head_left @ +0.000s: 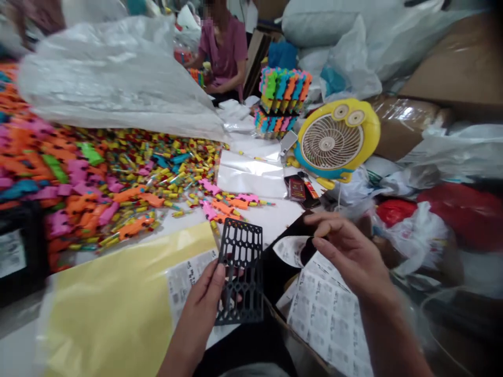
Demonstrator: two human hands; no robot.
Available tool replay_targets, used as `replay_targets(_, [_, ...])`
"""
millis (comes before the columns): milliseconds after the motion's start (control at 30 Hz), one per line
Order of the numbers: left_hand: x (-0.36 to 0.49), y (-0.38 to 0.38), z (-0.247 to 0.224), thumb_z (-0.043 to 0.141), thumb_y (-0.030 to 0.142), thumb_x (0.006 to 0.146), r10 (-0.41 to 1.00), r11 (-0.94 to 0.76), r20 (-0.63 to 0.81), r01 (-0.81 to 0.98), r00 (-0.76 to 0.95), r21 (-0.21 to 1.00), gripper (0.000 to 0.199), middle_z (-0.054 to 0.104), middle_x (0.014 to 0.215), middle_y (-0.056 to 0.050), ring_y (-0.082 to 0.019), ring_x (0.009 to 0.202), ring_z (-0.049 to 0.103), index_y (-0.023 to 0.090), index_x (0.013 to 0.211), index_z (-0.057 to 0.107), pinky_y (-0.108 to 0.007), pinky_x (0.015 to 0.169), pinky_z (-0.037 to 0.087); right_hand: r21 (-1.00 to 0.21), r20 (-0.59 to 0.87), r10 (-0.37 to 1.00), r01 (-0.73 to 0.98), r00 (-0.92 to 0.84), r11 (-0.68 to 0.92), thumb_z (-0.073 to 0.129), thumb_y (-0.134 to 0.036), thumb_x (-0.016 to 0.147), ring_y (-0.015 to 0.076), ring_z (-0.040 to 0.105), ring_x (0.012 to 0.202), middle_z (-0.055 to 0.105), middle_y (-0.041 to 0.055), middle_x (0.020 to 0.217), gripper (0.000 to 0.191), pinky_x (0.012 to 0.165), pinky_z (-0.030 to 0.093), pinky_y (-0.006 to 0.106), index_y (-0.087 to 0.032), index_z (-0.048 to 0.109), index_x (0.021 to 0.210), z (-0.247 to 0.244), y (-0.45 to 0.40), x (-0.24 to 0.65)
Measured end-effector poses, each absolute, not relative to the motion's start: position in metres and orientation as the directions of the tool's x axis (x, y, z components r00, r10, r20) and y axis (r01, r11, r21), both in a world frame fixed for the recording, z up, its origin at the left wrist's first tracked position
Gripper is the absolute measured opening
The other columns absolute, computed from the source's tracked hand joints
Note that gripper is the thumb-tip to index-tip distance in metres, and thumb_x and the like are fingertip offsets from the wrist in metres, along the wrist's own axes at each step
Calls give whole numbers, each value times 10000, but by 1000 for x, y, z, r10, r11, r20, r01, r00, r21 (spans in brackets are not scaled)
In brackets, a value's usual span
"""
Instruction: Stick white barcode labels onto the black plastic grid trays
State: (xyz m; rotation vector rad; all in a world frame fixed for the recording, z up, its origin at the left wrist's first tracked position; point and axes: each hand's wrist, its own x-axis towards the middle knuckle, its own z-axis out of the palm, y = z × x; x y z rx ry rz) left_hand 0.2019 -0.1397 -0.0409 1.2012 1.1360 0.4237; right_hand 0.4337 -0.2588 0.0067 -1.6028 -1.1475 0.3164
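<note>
My left hand [208,293] grips a black plastic grid rack [241,269] by its left edge, thumb on top. The rack is tilted up and has rows of slots, with fingers showing through some of them. My right hand [349,251] is closed in a pinch at the edge of a curled white printed label [291,250]. Below that hand, printed label sheets [326,314] lie in an open box [293,335]. Left of the rack, another printed sheet [188,280] rests on a large yellow sheet [118,303].
Orange, pink, green and blue plastic pieces [78,173] are heaped at the left beside small yellow-capped tubes [188,162]. Filled racks [281,99] stand stacked at the back, near a yellow fan [334,141]. A co-worker in a pink top [223,47] sits behind a large plastic bag [118,73].
</note>
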Motion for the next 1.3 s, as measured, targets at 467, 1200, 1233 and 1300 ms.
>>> replay_targets(467, [133, -139, -42, 528, 616, 837, 827, 379, -392, 116, 403, 918, 546, 702, 1059, -73, -239, 995, 620, 174, 1124, 667, -337, 916, 484, -689, 171, 950, 657, -261, 305, 611, -183, 878, 172, 522, 872, 593, 24, 922, 85, 838, 415, 327, -197, 542, 926, -15, -156, 334])
replay_targets(1200, [93, -107, -45, 639, 396, 825, 932, 362, -352, -220, 86, 906, 362, 720, 955, -52, -186, 889, 678, 160, 1100, 644, -292, 836, 543, -161, 362, 602, 589, -712, 792, 510, -520, 924, 273, 241, 1438, 444, 124, 1459, 661, 1207, 122, 503, -64, 431, 1397, -55, -190, 269])
replay_targets(1233, [86, -97, -37, 603, 389, 848, 952, 305, -307, -148, 9, 941, 345, 727, 913, -47, -177, 862, 685, 149, 1093, 643, -288, 819, 550, -176, 381, 589, 569, -713, 803, 516, -473, 938, 265, 253, 1434, 464, 114, 1446, 613, 1208, 117, 507, -68, 437, 1391, -58, -189, 267])
replay_targets(1300, [67, -69, -18, 539, 353, 882, 973, 200, -191, 59, -128, 978, 300, 730, 842, -34, -144, 840, 686, 120, 1034, 649, -256, 808, 547, -253, 415, 629, 581, -658, 774, 517, -376, 957, 259, 286, 1422, 498, 126, 1416, 545, 1201, 154, 526, -66, 424, 1396, -61, -184, 268])
